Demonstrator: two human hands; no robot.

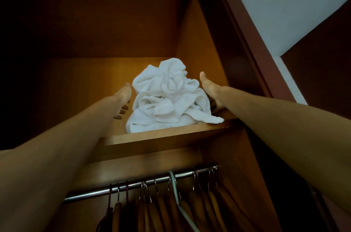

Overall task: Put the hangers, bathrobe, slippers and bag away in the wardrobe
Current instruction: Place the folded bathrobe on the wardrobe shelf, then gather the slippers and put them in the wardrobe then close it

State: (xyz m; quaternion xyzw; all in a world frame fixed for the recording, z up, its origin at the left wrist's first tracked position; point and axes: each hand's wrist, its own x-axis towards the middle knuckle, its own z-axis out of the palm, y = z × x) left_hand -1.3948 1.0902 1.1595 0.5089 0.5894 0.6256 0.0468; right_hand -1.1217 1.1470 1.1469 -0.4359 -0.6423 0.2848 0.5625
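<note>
I see the robe [169,97] bunched on the top shelf [163,136], hangers [171,211] on the rail [133,186] below. L hand [123,97] and R hand [209,89] flank it, fingers released, gripping nothing.

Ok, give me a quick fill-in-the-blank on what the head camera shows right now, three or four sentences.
1. The crumpled bathrobe lies on the wardrobe's top ____.
2. Its colour is ____.
3. The left hand and right hand are on either side of it, both ____.
4. The wooden hangers hang from the metal ____ below the shelf.

Missing words: shelf; white; open; rail
</note>
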